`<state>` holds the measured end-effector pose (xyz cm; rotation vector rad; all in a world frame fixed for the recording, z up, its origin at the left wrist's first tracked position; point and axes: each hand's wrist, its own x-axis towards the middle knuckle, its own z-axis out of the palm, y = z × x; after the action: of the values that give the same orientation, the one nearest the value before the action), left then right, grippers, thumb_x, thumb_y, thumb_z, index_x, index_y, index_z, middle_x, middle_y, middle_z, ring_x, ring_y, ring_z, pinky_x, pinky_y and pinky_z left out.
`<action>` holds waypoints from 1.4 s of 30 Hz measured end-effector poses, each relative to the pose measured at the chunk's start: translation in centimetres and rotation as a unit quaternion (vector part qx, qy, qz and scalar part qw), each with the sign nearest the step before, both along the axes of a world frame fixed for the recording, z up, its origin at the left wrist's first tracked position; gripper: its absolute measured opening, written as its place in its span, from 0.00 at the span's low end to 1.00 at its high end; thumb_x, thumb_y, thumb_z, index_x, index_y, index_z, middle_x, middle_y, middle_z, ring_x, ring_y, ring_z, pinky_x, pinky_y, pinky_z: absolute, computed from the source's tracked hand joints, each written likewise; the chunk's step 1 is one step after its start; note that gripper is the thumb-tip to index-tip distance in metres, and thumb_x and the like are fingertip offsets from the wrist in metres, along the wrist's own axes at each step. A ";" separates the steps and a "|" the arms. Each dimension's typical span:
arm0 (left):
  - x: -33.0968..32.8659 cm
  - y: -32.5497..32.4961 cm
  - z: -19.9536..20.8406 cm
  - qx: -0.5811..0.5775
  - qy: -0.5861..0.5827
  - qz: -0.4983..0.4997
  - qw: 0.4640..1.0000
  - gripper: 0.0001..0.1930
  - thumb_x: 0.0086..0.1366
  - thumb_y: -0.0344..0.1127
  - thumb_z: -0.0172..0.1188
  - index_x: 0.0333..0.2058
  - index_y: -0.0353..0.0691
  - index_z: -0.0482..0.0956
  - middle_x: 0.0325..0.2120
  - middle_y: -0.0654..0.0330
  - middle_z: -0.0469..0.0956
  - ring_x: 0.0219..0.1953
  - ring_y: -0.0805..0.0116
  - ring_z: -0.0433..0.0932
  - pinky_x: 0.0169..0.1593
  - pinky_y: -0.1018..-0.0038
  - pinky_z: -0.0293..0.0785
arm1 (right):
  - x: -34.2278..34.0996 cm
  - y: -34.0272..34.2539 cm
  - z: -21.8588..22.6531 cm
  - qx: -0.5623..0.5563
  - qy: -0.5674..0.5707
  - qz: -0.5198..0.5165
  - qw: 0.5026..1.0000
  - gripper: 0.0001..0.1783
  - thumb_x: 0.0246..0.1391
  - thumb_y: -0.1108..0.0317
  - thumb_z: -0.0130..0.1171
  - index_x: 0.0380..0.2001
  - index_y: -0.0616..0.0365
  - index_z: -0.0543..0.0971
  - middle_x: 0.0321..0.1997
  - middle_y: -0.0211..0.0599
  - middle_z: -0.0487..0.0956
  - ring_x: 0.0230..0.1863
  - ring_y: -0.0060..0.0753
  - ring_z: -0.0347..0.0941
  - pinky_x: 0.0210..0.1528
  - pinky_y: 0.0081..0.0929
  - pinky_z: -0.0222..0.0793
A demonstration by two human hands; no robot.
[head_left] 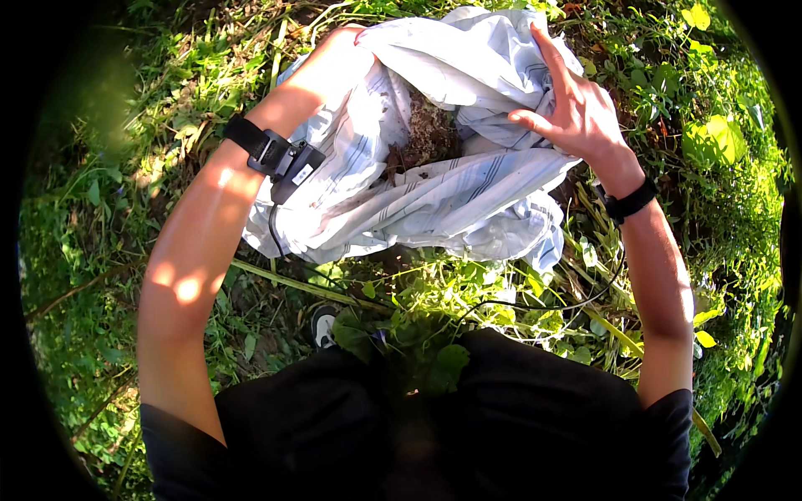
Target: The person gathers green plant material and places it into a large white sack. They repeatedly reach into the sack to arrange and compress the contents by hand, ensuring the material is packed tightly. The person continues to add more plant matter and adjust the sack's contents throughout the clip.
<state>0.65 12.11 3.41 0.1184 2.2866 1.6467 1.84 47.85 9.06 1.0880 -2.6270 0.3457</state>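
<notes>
A white cloth (443, 204) with blue and grey stripes lies bunched on the plants in front of me. In its folds sits a brown, crumbly clump (430, 134) that looks like soil or roots; dark specks dirty the cloth around it. My left hand (341, 52) reaches to the cloth's far left side, its fingers hidden behind a raised fold. On the right side, my right hand (581, 113) rests against the cloth with thumb and fingers spread, gripping nothing.
Green weeds (92, 184) and leaves surround the cloth. A small black device (296, 171) is strapped to my left wrist, a black band (631, 200) to my right. A thin black cable (535, 307) crosses the plants before my knees. A shoe (323, 326) shows below.
</notes>
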 end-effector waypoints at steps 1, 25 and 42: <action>0.1 0.3 0.3 -0.010 0.028 0.001 1.000 0.19 0.63 0.22 0.47 0.51 0.35 0.79 0.42 0.62 0.81 0.46 0.74 0.76 0.50 0.74 0.72 | 0.6 -0.1 -0.1 0.077 -0.048 -0.034 0.995 0.63 0.44 0.32 0.71 0.77 0.40 0.53 0.53 0.47 0.82 0.42 0.55 0.83 0.45 0.44 0.80; 1.0 1.0 0.9 -0.075 0.152 -0.022 0.985 0.19 0.60 0.19 0.56 0.50 0.34 0.81 0.39 0.65 0.84 0.40 0.78 0.78 0.48 0.77 0.74 | -0.1 -0.4 -1.4 -0.174 -0.071 -0.151 0.970 0.17 0.53 0.66 0.62 0.46 0.59 0.83 0.42 0.48 0.84 0.44 0.55 0.80 0.47 0.38 0.77; 3.2 0.4 1.5 -0.174 0.185 0.005 0.967 0.11 0.54 0.25 0.60 0.38 0.34 0.81 0.31 0.60 0.84 0.33 0.72 0.80 0.41 0.72 0.76 | 0.9 -0.6 -0.9 -0.130 -0.076 -0.133 0.980 0.17 0.54 0.67 0.63 0.46 0.62 0.81 0.45 0.50 0.83 0.45 0.57 0.80 0.48 0.42 0.77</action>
<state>3.85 12.55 4.92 0.3579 2.8205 1.2831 2.75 47.24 8.21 0.6404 -2.7153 0.7119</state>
